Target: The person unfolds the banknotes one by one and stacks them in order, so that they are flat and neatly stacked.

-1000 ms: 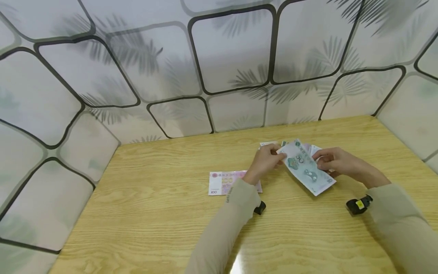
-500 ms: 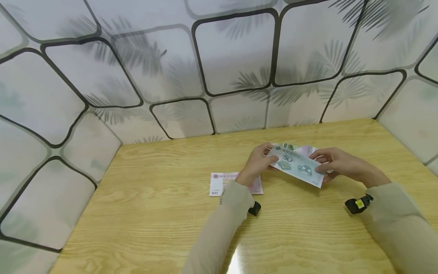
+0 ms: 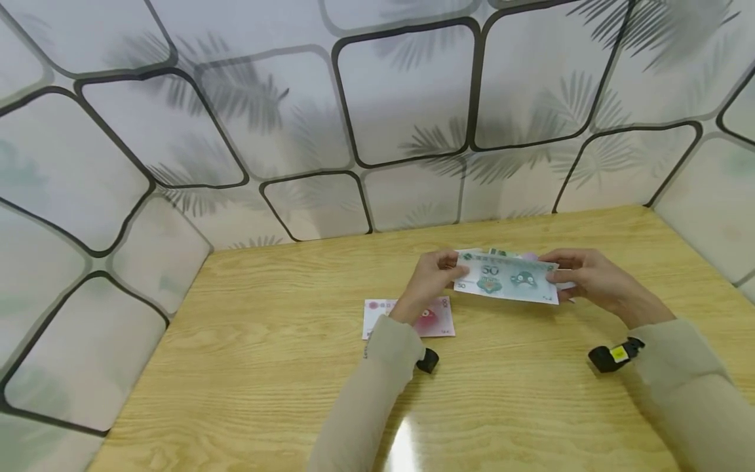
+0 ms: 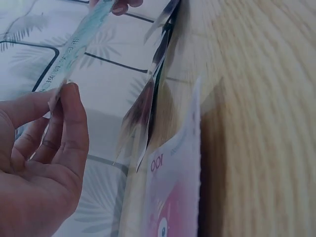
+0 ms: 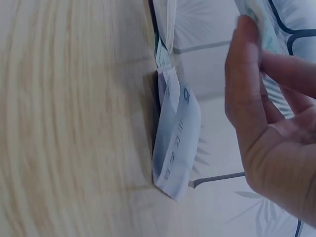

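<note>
Hands (image 3: 426,283) (image 3: 597,283) pinch rect. paper note (image 3: 507,279); wood-grain tbl (image 3: 253,367).

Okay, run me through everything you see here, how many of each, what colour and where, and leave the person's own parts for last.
50 note: one, pale green and white, stretched between both hands
100 note: one, pink and white, on the table, partly hidden by the left wrist
other notes: several, exact count hidden; green, purple and white, behind the 50 note
table: one, light wood, under the notes
backdrop: pale, dark outlines and grey leaves, behind the table
wrist devices: two, black, one at each wrist
sleeves: two, beige, on both arms
left hand: one, pinching the 50 note's left end
right hand: one, pinching its right end
</note>
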The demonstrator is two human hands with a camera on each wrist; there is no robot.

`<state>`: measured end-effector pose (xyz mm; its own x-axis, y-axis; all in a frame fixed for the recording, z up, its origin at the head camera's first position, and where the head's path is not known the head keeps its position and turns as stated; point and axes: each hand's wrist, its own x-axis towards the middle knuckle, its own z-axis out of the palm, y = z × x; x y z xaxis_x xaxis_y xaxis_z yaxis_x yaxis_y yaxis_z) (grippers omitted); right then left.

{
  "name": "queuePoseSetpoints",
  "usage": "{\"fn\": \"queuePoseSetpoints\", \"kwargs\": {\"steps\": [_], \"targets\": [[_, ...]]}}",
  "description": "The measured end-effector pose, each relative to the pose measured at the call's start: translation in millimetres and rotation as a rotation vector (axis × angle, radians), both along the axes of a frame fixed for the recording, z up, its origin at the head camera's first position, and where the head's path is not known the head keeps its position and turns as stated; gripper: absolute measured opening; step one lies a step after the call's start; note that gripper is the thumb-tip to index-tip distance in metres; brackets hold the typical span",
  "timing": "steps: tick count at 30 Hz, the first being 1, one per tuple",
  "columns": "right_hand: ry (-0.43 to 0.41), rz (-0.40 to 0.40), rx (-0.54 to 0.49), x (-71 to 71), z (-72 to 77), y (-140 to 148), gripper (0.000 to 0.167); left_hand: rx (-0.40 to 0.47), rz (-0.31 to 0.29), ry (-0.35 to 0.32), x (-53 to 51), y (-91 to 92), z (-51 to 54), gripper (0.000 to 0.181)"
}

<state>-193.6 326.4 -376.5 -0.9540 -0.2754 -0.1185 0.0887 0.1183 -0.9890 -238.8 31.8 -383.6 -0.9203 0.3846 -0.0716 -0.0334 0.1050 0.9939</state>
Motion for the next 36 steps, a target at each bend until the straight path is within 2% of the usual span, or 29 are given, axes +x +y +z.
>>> {"fn": "queuePoseSetpoints", "kwargs": {"steps": [7, 14, 18, 23, 27, 29, 32, 34, 36], "targets": [[-0.042, -0.068, -0.061, 0.0, 0.9, -4, 0.031, 0.033, 0.007, -0.023, -0.6, -9.3, 1.5, 0.034], [-0.021, -0.018, -0.103, -2.7, 1.4, -9, 0.038, 0.054, -0.013, -0.033, -0.1, -23.6, 4.0, 0.035], [-0.001, 0.017, -0.153, -1.8, 2.1, -13, 0.037, 0.068, 0.02, -0.031, 0.1, -29.9, 3.4, 0.032], [-0.016, 0.073, -0.236, -0.1, 2.8, -20, 0.031, 0.068, 0.104, -0.033, 1.7, -34.1, 4.3, 0.03], [-0.013, 0.114, -0.178, -0.4, 4.6, -25, 0.027, 0.067, 0.16, -0.036, 1.8, -36.9, 3.2, 0.024], [0.016, 0.15, -0.126, -0.5, 5.3, -26, 0.027, 0.071, 0.177, -0.041, 1.6, -38.2, 2.4, 0.022], [0.036, 0.196, -0.105, -0.6, 6.3, -30, 0.031, 0.076, 0.19, -0.048, 2.2, -40.0, 3.0, 0.021], [0.038, 0.192, -0.118, -0.7, 6.9, -32, 0.032, 0.072, 0.19, -0.048, 2.6, -41.5, 3.8, 0.021], [0.036, 0.156, -0.134, -0.8, 8.1, -34, 0.032, 0.07, 0.185, -0.047, 3.0, -43.3, 5.0, 0.021]]}}
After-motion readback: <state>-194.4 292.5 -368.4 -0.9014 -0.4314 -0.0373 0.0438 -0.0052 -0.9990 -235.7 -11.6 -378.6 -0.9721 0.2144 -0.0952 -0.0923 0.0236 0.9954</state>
